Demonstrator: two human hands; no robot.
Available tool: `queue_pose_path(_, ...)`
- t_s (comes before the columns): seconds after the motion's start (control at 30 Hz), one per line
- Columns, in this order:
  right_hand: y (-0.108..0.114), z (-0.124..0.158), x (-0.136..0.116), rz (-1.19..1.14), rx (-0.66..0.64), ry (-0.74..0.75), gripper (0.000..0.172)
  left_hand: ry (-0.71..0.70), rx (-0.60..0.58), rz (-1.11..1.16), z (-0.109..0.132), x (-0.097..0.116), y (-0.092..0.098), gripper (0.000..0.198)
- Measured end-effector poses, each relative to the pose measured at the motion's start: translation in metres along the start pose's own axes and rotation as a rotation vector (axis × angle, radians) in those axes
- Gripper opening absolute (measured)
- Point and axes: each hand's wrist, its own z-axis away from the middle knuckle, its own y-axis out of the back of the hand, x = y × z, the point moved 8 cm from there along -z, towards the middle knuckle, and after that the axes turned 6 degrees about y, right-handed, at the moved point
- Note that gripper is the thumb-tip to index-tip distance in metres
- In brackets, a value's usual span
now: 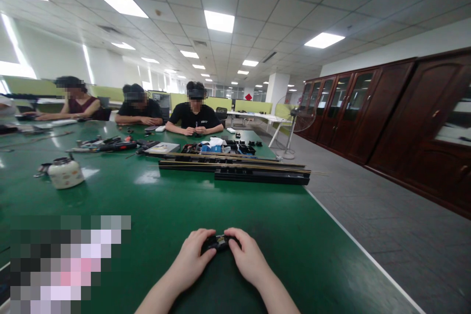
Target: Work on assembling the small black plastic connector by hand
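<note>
Low in the head view, a small black part (220, 242) with a pale, brassy middle is held just above or on the green tabletop. My left hand (195, 257) grips its left end, thumb in front and fingers behind. On the opposite end my right hand (248, 255) is closed in the same way. The fingers cover both ends of the part, so its exact kind does not show.
Long black rails (261, 176) with thin brass-coloured rods lie across the green table (176, 206). Behind them are a blue box (211, 148) and black parts. A white jar (66, 172) stands left. Several people sit at the far side, one person (195, 113) opposite me.
</note>
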Motion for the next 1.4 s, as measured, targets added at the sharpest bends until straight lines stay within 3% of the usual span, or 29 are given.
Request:
queue_pose_path(0.3, -0.003, 0.002, -0.002, 0.053, -0.021, 0.017, 0.023, -0.021, 0.013, 0.006, -0.001, -0.001, -0.002, 0.042)
queue_pose_path(0.8, -0.005, -0.001, 0.003, 0.033, -0.012, 0.008, 0.020, 0.006, -0.033, -0.006, 0.001, 0.005, 0.000, 0.036)
queue_pose_path(1.07, 0.002, -0.009, 0.017, -0.242, 0.098, -0.058, 0.022, 0.013, -0.034, -0.013, -0.001, 0.005, 0.000, 0.037)
queue_pose_path(1.2, 0.004, -0.010, 0.026, -0.456, 0.186, -0.092, 0.030, 0.014, -0.040, -0.007, -0.001, 0.005, 0.000, 0.039)
queue_pose_path(1.4, 0.018, -0.006, 0.032, -0.593, 0.351, -0.172, 0.044, 0.026, -0.042, -0.014, 0.000, 0.003, -0.001, 0.041)
